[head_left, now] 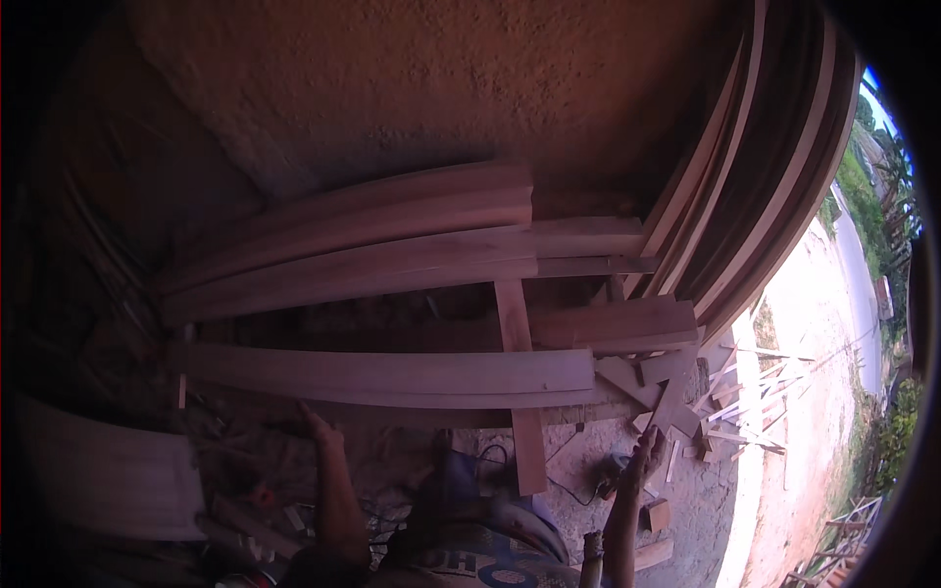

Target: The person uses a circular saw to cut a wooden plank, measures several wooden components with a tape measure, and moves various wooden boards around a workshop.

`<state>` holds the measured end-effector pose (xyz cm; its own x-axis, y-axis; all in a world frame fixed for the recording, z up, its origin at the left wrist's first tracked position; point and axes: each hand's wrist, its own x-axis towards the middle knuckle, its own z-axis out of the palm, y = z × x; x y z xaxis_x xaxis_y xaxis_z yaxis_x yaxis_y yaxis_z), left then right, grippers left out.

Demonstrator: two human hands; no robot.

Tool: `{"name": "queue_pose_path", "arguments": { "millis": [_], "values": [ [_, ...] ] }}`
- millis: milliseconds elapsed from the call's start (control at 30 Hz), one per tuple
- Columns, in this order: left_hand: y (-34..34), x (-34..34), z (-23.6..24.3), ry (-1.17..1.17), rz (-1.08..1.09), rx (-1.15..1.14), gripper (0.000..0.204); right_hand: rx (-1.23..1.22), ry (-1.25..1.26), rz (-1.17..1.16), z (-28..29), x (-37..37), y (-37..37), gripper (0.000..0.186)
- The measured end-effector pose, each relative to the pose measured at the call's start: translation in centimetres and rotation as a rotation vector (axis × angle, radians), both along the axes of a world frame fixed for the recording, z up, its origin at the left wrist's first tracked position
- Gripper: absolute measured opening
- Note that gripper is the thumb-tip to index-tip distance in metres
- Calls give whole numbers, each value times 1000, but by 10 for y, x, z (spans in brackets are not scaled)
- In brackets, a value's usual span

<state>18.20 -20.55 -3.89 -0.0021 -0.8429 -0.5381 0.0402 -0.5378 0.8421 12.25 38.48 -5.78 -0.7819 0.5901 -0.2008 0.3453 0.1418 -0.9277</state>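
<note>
A pale wooden beam [392,377] lies crosswise in front of me, with a line running along its near side. My left hand [320,425] is just below the beam's near edge, left of its middle. Its fingers look stretched out toward the wood, with nothing seen in them; I cannot tell whether they touch it. My right hand [646,453] is apart from the beam, beyond its right end and nearer to me. Its fingers point away from me and look open, beside wood offcuts [674,416]. A narrow board [530,461] runs beneath the beam toward me.
More thick beams [363,265] lie farther back, near a rough earthen wall [392,88]. Long boards [784,186] lean at the right. A dark tool with a cord [610,472] sits left of my right forearm. Wood scraps [769,392] litter the sunlit ground.
</note>
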Motion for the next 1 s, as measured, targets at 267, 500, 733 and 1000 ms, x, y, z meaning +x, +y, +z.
{"name": "queue_pose_path", "arguments": {
  "millis": [267,500,733,1000],
  "values": [
    [-178,19,-109,401,55,125,83,-95,7,504,27,-132,-113,51],
    [-168,6,-96,675,-27,138,78,17,-200,471,-15,-136,-90,58],
    [-66,67,-12,898,-163,18,73,341,235,209,33,-11,-5,54],
    [16,151,129,754,-167,-184,66,-478,169,-112,15,137,22,53]
  ]
}}
